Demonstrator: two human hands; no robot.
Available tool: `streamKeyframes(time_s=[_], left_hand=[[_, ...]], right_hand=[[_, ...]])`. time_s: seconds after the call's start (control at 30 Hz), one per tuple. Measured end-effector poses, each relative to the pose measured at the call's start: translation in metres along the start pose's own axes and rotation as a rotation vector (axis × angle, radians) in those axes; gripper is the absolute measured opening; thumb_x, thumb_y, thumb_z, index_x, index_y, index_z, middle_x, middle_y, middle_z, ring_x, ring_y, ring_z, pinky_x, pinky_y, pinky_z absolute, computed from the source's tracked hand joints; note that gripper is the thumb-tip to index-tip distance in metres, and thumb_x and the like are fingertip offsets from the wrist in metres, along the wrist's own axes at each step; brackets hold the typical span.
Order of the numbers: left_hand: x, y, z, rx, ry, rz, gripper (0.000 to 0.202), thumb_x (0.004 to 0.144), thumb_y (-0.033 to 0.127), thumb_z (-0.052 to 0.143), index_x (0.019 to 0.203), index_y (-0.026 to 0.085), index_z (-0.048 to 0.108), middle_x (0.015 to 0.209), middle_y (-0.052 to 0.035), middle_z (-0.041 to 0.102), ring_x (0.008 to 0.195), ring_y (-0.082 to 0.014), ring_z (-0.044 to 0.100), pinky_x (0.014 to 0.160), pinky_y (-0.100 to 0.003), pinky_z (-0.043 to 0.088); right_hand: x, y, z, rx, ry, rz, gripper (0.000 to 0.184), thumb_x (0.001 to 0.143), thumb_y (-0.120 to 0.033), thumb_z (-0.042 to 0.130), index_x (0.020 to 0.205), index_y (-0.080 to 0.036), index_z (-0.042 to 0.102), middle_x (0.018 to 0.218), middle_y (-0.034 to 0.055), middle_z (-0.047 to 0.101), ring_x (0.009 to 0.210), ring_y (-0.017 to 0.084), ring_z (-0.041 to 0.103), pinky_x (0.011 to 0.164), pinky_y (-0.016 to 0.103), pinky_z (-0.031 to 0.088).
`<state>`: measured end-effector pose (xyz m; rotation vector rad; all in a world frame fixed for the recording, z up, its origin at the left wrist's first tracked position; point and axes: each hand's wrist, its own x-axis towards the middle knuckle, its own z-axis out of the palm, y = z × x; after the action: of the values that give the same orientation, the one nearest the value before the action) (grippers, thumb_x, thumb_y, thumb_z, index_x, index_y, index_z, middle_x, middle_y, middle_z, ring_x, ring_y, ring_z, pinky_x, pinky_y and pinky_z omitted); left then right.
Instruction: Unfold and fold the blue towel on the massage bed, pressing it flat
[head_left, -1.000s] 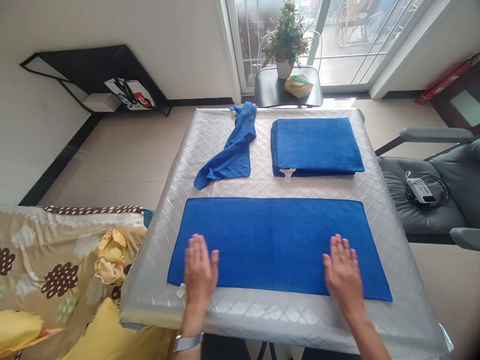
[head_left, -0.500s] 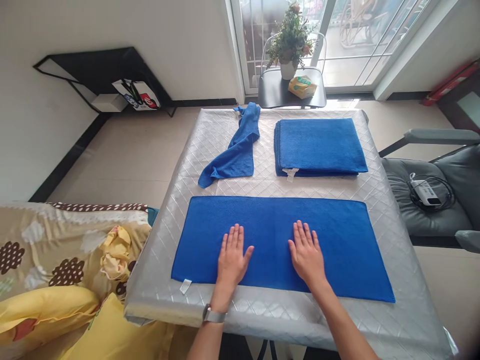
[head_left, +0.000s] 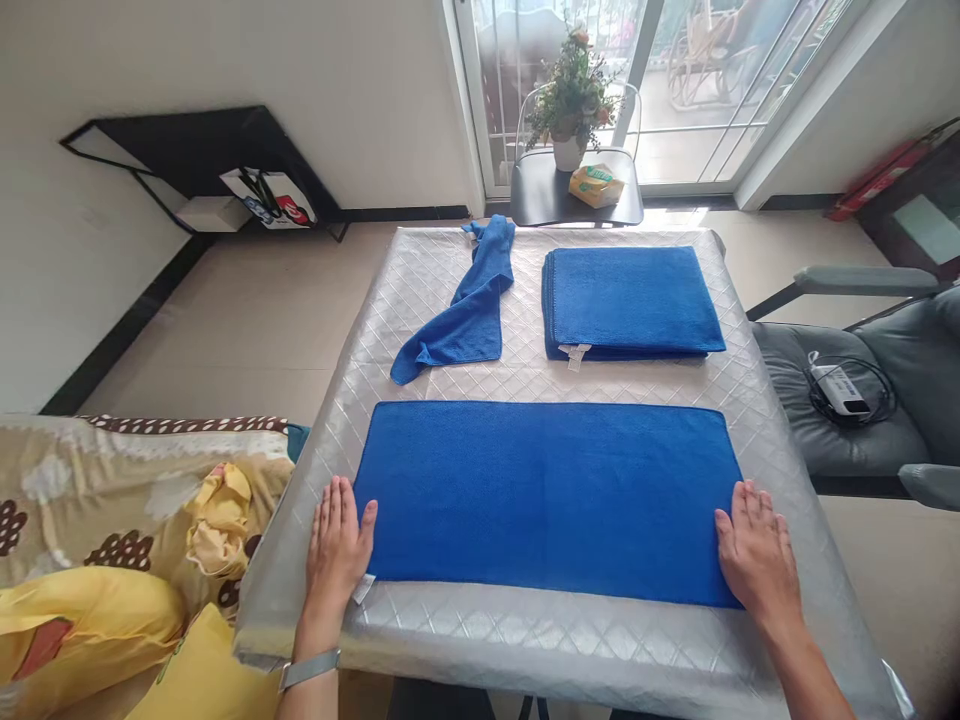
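Note:
A blue towel [head_left: 544, 500] lies flat and wide across the near part of the table, with a white tag at its near left corner. My left hand [head_left: 337, 545] rests at the towel's left edge, palm down and fingers stretched out. At the right edge lies my right hand [head_left: 757, 550], also flat with its fingers extended, its thumb side over the towel. Neither hand grips anything. Behind the spread towel sits a folded blue towel stack [head_left: 634, 300] with white tags. To its left a crumpled blue towel [head_left: 469, 315] lies twisted on the table.
The table [head_left: 525, 625] wears a silver quilted cover. Beyond it a chair [head_left: 536, 195] holds a potted plant [head_left: 574, 100] and a yellow packet [head_left: 596, 186]. At the right, a grey armchair [head_left: 795, 420] carries a power strip [head_left: 840, 388]. Yellow pillows [head_left: 90, 620] lie at the left.
Both hands have slid outward from the towel's middle, the left to its left edge and the right to its right edge. The towel's right side now appears drawn in and straighter.

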<state>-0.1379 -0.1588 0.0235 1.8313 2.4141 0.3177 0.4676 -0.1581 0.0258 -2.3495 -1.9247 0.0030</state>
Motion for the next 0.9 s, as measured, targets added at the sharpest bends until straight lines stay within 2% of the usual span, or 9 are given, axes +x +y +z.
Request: streamKeyframes(time_s=[0.1,0.3,0.37,0.43,0.5,0.6,0.7,0.8,0.9], left_hand=[[0.0,0.055,0.005,-0.009,0.055,0.155,0.073,0.106,0.053,0.025,0.165,0.013,0.009,0.169,-0.0185,0.021,0.157,-0.0317,0.021,0.126,-0.056,0.026],[0.003,0.214,0.036,-0.021,-0.083,0.56,0.078,0.104,0.055,0.032,0.164,0.012,0.006,0.169,-0.0147,0.023,0.157,-0.0262,0.02,0.126,-0.047,0.03],[0.005,0.242,0.045,-0.02,-0.109,0.589,0.078,0.105,0.055,0.03,0.164,0.009,0.008,0.168,-0.016,0.023,0.157,-0.0258,0.02,0.126,-0.047,0.03],[0.005,0.25,0.052,-0.011,-0.116,0.574,0.077,0.105,0.055,0.029,0.163,0.008,0.011,0.168,-0.0169,0.023,0.157,-0.0263,0.02,0.127,-0.048,0.03],[0.004,0.241,0.055,0.002,-0.112,0.544,0.079,0.104,0.058,0.031,0.163,0.009,0.013,0.168,-0.017,0.023,0.157,-0.0272,0.02,0.127,-0.049,0.029],[0.001,0.201,0.052,0.019,-0.09,0.457,0.081,0.103,0.061,0.032,0.164,0.011,0.014,0.168,-0.017,0.023,0.157,-0.0282,0.02,0.127,-0.051,0.027],[0.003,0.135,0.043,0.025,-0.045,0.269,0.078,0.104,0.059,0.026,0.163,0.009,0.017,0.168,-0.0194,0.024,0.157,-0.0307,0.021,0.127,-0.055,0.024],[0.01,0.063,0.031,0.0,0.026,0.015,0.082,0.104,0.059,0.018,0.16,0.0,0.022,0.166,-0.0263,0.026,0.156,-0.0345,0.021,0.126,-0.057,0.023],[0.017,0.009,0.02,-0.022,0.053,-0.17,0.088,0.103,0.061,0.016,0.157,-0.007,0.024,0.163,-0.0315,0.027,0.156,-0.0376,0.021,0.126,-0.057,0.023]], right_hand=[[0.003,-0.058,-0.009,0.033,0.08,-0.124,0.066,0.106,-0.033,0.027,0.165,-0.01,0.008,0.169,0.0177,0.024,0.157,0.032,0.02,0.126,0.056,0.022],[0.026,-0.213,0.003,0.164,0.052,-0.432,0.067,0.107,-0.029,0.031,0.165,-0.015,-0.001,0.166,0.0126,0.032,0.156,0.027,0.024,0.126,0.049,0.02],[0.032,-0.239,0.014,0.178,0.031,-0.455,0.065,0.107,-0.03,0.031,0.165,-0.014,0.005,0.165,0.0125,0.032,0.156,0.027,0.025,0.126,0.048,0.02],[0.035,-0.245,0.022,0.177,0.017,-0.445,0.064,0.107,-0.031,0.031,0.165,-0.012,0.011,0.165,0.0133,0.032,0.155,0.028,0.026,0.125,0.049,0.02],[0.035,-0.233,0.027,0.165,0.015,-0.422,0.064,0.107,-0.032,0.032,0.165,-0.012,0.013,0.166,0.0135,0.031,0.155,0.028,0.026,0.125,0.05,0.02],[0.034,-0.193,0.026,0.115,0.024,-0.364,0.064,0.107,-0.033,0.031,0.165,-0.012,0.014,0.166,0.0136,0.032,0.156,0.028,0.025,0.126,0.051,0.02],[0.035,-0.134,0.02,0.04,0.022,-0.25,0.063,0.107,-0.033,0.027,0.164,-0.008,0.018,0.165,0.0176,0.033,0.156,0.03,0.023,0.125,0.053,0.021],[0.032,-0.066,0.014,-0.013,0.012,-0.098,0.064,0.107,-0.036,0.023,0.162,-0.004,0.022,0.166,0.0202,0.03,0.156,0.032,0.022,0.125,0.056,0.021],[0.025,-0.009,0.009,-0.017,-0.005,0.044,0.068,0.106,-0.041,0.021,0.162,-0.003,0.024,0.166,0.0198,0.032,0.156,0.033,0.023,0.125,0.056,0.023]])
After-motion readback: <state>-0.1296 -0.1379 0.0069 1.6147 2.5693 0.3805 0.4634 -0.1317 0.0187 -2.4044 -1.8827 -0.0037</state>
